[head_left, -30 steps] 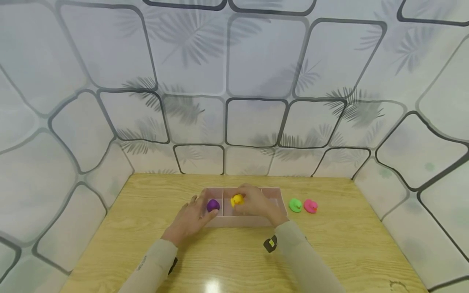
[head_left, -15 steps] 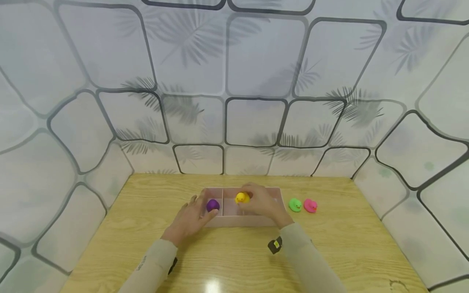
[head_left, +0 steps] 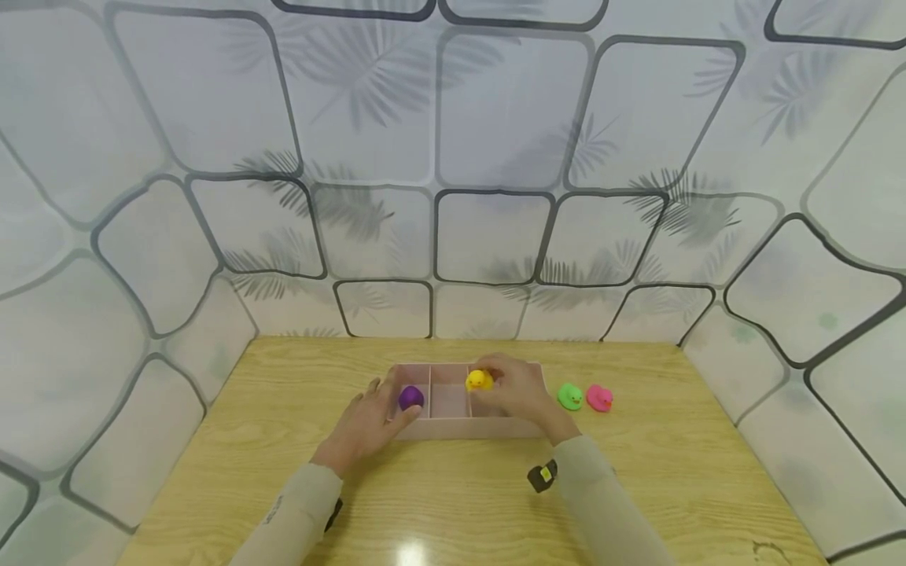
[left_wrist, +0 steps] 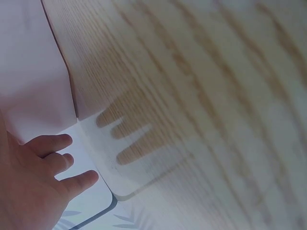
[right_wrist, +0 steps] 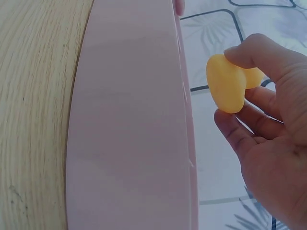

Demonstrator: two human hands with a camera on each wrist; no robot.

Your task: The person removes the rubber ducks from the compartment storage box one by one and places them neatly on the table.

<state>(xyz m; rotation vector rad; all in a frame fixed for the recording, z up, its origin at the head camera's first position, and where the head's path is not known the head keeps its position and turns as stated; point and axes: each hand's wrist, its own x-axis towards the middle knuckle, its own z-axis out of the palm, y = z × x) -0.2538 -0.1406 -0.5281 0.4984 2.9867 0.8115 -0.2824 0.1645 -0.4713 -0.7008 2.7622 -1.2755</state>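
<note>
- The left hand [head_left: 364,420] lies at the pink box [head_left: 467,428]'s left end, fingers straight and spread, perhaps steadying it.
- Well apart from it, the right hand [head_left: 520,395] pinches the yellow duck [head_left: 479,380] between thumb and fingertips, raised above the box near its right divider, presumably to clear the walls.
- A purple toy [head_left: 411,398] sits in the left compartment.
- Green [head_left: 570,396] and pink ducks [head_left: 599,398] stand right of the box, seemingly within easy reach.

Left hand [head_left: 363,424] spread, right hand [head_left: 519,393] pinching

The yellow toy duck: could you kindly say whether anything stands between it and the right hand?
Nothing visible does: the right hand pinches the yellow toy duck directly in its fingers, above the pink divided box.
</note>
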